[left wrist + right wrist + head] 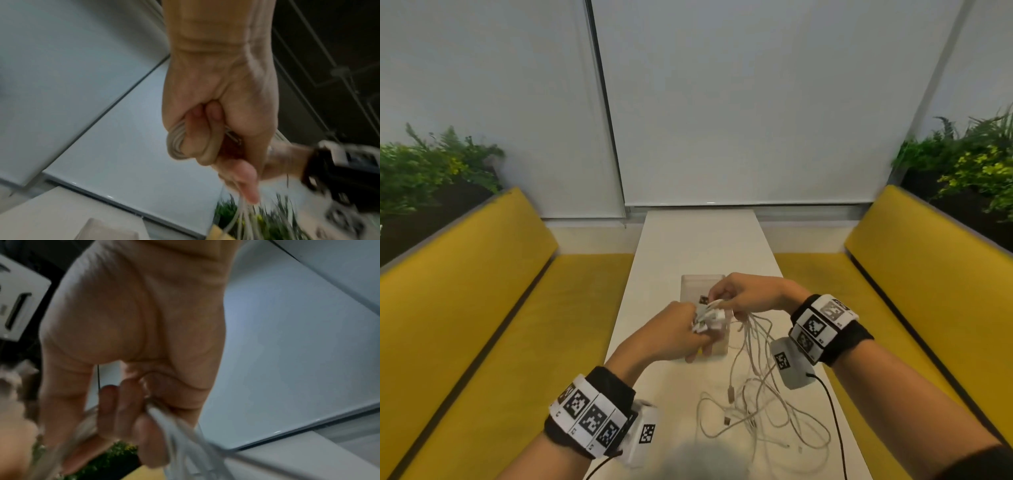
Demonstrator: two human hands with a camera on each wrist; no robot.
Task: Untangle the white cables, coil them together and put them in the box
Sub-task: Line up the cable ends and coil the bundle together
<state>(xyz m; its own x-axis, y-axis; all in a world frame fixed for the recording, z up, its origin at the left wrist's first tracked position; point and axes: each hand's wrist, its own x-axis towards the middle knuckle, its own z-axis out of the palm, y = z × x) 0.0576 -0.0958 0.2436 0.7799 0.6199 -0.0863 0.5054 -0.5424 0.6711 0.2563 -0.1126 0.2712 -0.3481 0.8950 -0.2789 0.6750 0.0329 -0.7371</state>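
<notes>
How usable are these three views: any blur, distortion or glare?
Head view: sharp, evenly lit, wide-angle bending at the edges; white cables and box readable. Left wrist view: left hand fairly clear, lower right smeared. Right wrist view: right hand and strands motion-blurred throughout.

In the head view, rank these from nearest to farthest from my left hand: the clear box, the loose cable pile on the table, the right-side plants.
Measured from the left hand:
1. Clear box: directly beneath and behind the hand, on the table.
2. Loose cable pile: on the table, toward the right and closer to the person.
3. Right-side plants: far right, behind the yellow bench.
</notes>
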